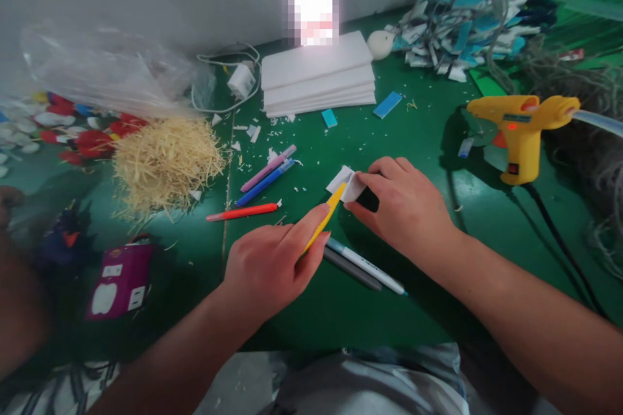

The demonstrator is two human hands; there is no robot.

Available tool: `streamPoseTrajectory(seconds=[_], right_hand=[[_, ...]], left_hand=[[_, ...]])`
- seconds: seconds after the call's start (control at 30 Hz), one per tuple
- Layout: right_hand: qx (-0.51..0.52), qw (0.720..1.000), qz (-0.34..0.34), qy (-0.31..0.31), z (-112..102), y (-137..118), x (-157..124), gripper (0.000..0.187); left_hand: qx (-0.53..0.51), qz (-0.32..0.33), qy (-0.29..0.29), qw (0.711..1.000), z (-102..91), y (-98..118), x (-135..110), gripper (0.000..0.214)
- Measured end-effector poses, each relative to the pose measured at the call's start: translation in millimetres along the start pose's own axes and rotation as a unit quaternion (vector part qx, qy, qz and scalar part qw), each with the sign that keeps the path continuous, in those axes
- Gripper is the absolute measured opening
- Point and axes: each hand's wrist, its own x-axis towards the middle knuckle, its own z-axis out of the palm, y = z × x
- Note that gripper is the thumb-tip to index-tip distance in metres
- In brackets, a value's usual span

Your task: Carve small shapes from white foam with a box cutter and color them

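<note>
On the green table [428,142], just ahead of me, my right hand [406,207] pinches a small white foam piece [351,185] between thumb and fingertips. My left hand [270,266] is closed around a yellow knife [325,219], index finger along its back, its tip touching the foam's left edge. Two pens [363,266] lie beneath.

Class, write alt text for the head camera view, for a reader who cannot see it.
The left hand holds a yellow knife against a small white piece pinched in the right hand, above a green table. Pens, a pile of straw and a yellow glue gun lie around.
</note>
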Motion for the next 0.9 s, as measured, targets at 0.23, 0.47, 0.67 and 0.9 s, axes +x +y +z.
streamPoseTrajectory(seconds=[0.23,0.47,0.67,0.9], right_hand=[[0.007,1.000,0.004,-0.002,0.4,0.3,-0.2,0.017],[0.006,1.000,0.000,-0.007,1.2,2.3,0.0,0.020],[0.007,0.999,0.038,-0.023,-3.1,-4.7,3.8,0.020],[0.014,0.999,0.042,-0.024,-2.5,-4.5,4.4,0.020]], left_hand=[[0.006,0.008,0.007,1.000,-3.6,0.8,-0.9,0.027],[0.025,0.006,-0.003,1.000,-10.8,0.4,-3.5,0.023],[0.022,0.009,-0.013,1.000,-17.5,0.9,-7.1,0.018],[0.000,-0.005,-0.023,1.000,-25.2,2.2,-11.1,0.019]])
